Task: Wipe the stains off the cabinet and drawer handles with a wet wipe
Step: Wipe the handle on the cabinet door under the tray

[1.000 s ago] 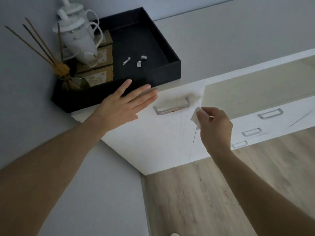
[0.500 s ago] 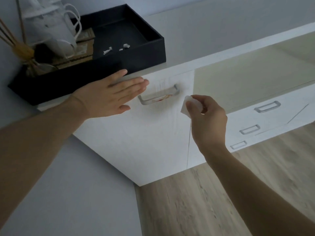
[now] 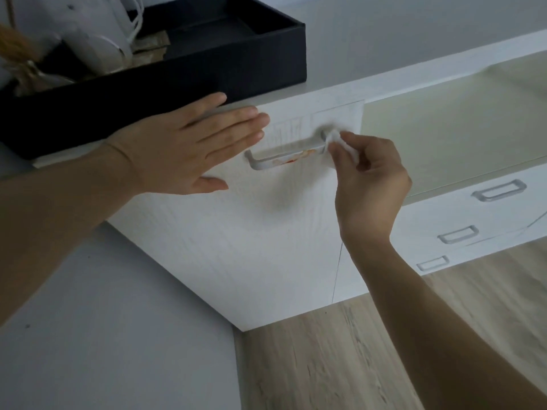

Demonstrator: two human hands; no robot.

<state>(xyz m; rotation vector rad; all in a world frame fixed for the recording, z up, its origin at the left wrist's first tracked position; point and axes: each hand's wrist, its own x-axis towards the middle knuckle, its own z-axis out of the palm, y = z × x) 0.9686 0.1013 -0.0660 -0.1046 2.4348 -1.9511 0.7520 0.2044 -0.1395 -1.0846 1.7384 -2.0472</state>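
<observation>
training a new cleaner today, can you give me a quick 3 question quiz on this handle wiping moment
1. True or false: the wet wipe touches the right end of the stained handle.
2. Which hand holds the wipe?
A. left hand
B. right hand
C. both
3. Fill in: the reddish stain sits along the handle's ____ edge.

Key:
1. True. The wipe is pressed against the handle's right end.
2. B. The right hand pinches it; the left lies flat with straight fingers by the cabinet door.
3. Lower, near the bar's middle, not yet wiped.
</observation>
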